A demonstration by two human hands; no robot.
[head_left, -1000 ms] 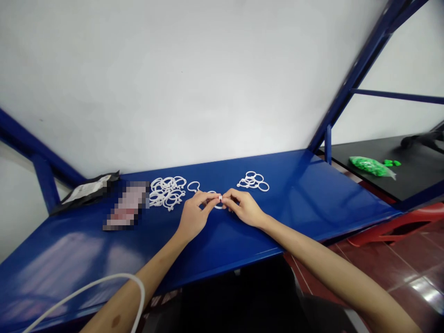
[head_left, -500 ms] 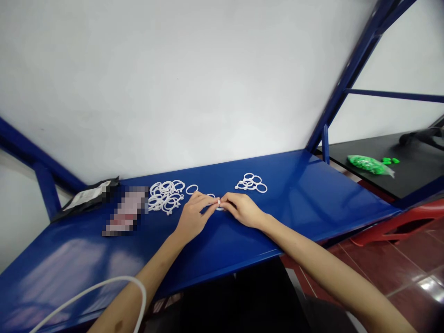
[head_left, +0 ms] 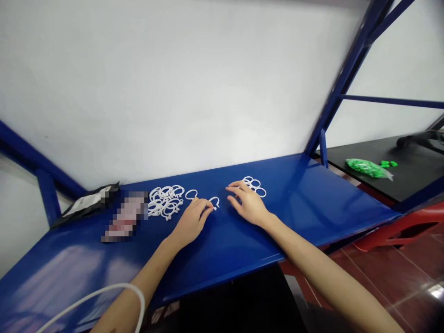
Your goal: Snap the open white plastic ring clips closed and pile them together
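Observation:
My left hand (head_left: 194, 217) has its thumb and forefinger closed on the knobbed end of a white plastic ring (head_left: 215, 200), which looks open at one side. Just behind that hand, a single white ring (head_left: 191, 194) lies on the blue table. My right hand (head_left: 248, 203) is open, its fingers spread and pointing left. It hovers at the near left side of a small group of white rings (head_left: 261, 192) and hides part of them. To the left of my left hand lies a larger heap of similar white rings (head_left: 166, 202) with small knobs.
A pixelated flat packet (head_left: 126, 215) and a black bag with a white label (head_left: 86, 201) lie on the blue table (head_left: 312, 203) at left. A white cable (head_left: 104, 289) loops over my left forearm. At right, a bag of green pieces (head_left: 367, 167) rests on a black table.
My hands have moved apart. The right one has let go and shifted right, to the small ring group, with its fingers now spread. My left hand stays at the white ring.

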